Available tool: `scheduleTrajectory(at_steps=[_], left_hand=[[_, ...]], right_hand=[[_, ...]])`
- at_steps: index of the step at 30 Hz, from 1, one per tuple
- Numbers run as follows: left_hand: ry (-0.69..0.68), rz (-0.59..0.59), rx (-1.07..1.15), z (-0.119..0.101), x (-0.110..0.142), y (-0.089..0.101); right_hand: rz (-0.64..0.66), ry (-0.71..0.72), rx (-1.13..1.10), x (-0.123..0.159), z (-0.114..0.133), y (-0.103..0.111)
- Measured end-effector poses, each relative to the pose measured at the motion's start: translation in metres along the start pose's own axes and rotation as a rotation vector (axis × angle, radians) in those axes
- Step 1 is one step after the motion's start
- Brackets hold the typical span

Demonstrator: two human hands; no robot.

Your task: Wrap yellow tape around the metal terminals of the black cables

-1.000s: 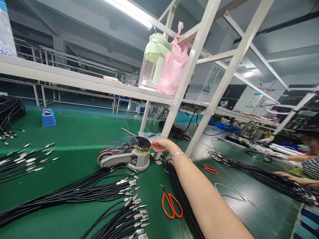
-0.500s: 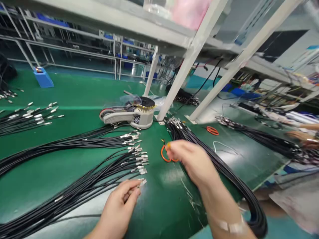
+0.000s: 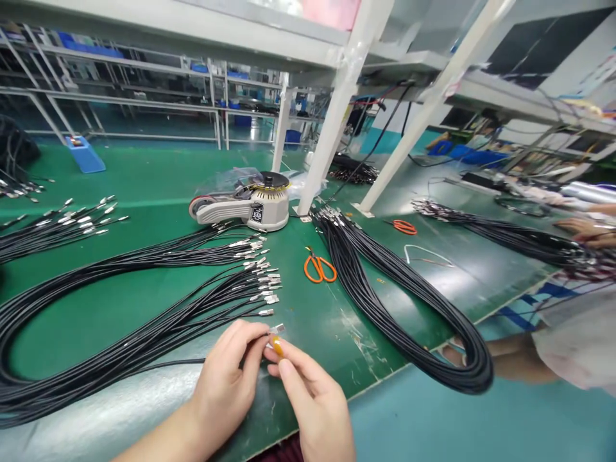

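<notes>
Yellow tape (image 3: 278, 346) is pinched between the closed fingertips of the right hand (image 3: 310, 404), against a metal-tipped cable end (image 3: 276, 329) gripped by the left hand (image 3: 226, 378); a fanned bundle of black cables (image 3: 144, 308) is spread just beyond, on the green bench mat (image 3: 298, 308)

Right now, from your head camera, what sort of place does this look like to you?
Probably a cable-assembly workshop or factory line: a long green-matted workbench holds bundles of black cables with metal end fittings, an electric tape dispenser and orange scissors.
</notes>
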State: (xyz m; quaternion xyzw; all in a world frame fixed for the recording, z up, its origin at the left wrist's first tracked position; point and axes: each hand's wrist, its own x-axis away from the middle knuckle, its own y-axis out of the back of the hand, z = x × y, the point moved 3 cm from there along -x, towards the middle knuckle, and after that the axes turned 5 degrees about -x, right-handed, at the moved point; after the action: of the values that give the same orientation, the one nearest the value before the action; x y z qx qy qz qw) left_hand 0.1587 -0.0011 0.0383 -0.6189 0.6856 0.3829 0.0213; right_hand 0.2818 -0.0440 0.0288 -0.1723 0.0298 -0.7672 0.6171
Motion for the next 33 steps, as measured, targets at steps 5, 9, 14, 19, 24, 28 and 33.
scheduleTrajectory(at_steps=[5,9,14,19,24,28,33], left_hand=[[-0.135,0.009,-0.009,-0.004,-0.001,0.006],[-0.218,0.008,-0.029,-0.005,0.0,0.008],[-0.278,-0.001,-0.073,-0.006,0.0,0.009],[-0.317,-0.012,-0.102,-0.007,0.0,0.009],[-0.325,0.012,-0.113,-0.005,0.001,0.01],[-0.327,0.018,-0.121,-0.004,0.001,0.01],[-0.325,0.008,-0.114,-0.003,0.001,0.01]], right_hand=[[-0.049,0.035,-0.058,0.004,0.005,-0.006],[-0.013,0.039,-0.034,0.003,0.009,-0.007],[-0.008,0.076,0.021,0.002,0.013,-0.007],[-0.005,0.081,0.039,-0.001,0.014,-0.008],[-0.015,0.047,-0.014,-0.002,0.008,-0.008],[-0.03,0.024,-0.063,-0.002,0.003,-0.009],[-0.029,0.007,-0.104,-0.003,-0.002,-0.011]])
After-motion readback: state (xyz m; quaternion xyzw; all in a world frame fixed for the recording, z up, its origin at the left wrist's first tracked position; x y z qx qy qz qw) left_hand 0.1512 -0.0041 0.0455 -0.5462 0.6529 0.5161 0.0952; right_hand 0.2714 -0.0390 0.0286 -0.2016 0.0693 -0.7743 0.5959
